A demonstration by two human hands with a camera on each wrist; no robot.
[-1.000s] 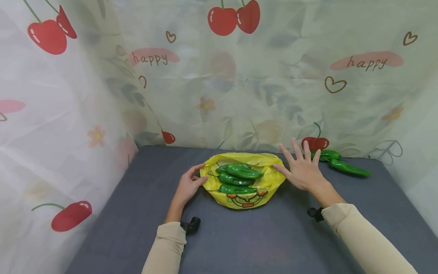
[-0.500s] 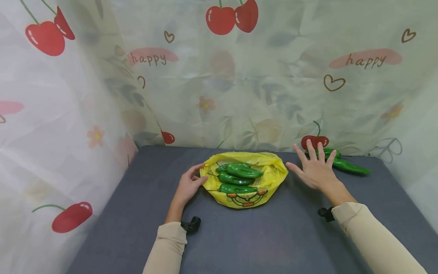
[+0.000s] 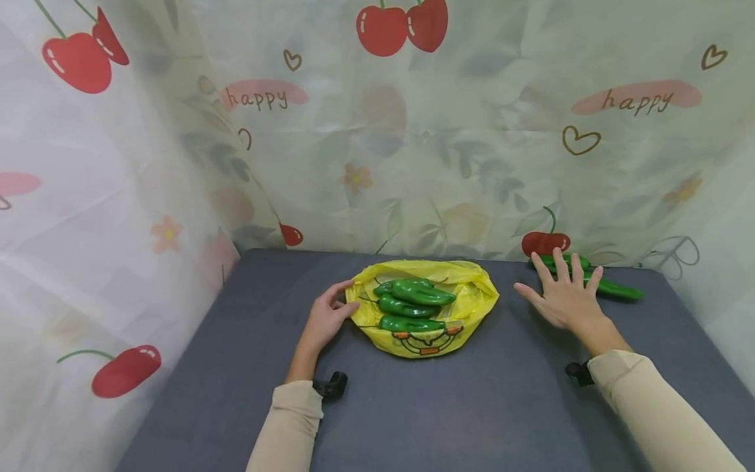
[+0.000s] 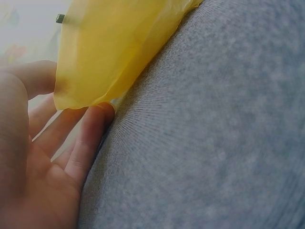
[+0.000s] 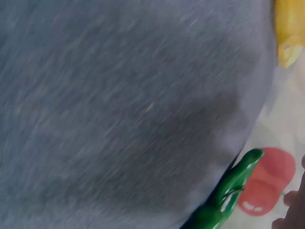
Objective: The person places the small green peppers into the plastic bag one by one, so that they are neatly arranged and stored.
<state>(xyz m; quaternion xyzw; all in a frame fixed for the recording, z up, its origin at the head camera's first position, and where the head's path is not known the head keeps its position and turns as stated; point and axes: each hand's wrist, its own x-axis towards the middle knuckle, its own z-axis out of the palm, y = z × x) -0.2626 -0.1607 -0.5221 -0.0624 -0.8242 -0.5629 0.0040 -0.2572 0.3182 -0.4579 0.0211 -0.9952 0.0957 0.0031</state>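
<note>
A yellow plastic bag (image 3: 472, 341) lies with its mouth spread on the table, a cartoon print on its front. Several long green peppers (image 3: 423, 293) rest inside it. My left hand (image 3: 323, 320) pinches the bag's left edge; the left wrist view has the thumb on one side of the yellow film (image 4: 109, 52) and fingers on the other. Away from the bag's right side, my right hand (image 3: 571, 303) hovers with spread fingers and holds nothing. Close beyond its fingertips lie loose green peppers (image 3: 619, 290), partly hidden by the hand. One pepper (image 5: 233, 183) shows low in the right wrist view.
The grey cloth-covered table (image 3: 436, 413) ends at the back against a curtain (image 3: 413, 196) printed with cherries. Another printed sheet (image 3: 112, 262) hangs along the left side. Black wrist bands with small devices (image 3: 333, 385) sit on both wrists.
My right hand has left the bag's right edge and moved right, toward the loose peppers, fingers still spread. My left hand keeps its hold on the bag's left edge.
</note>
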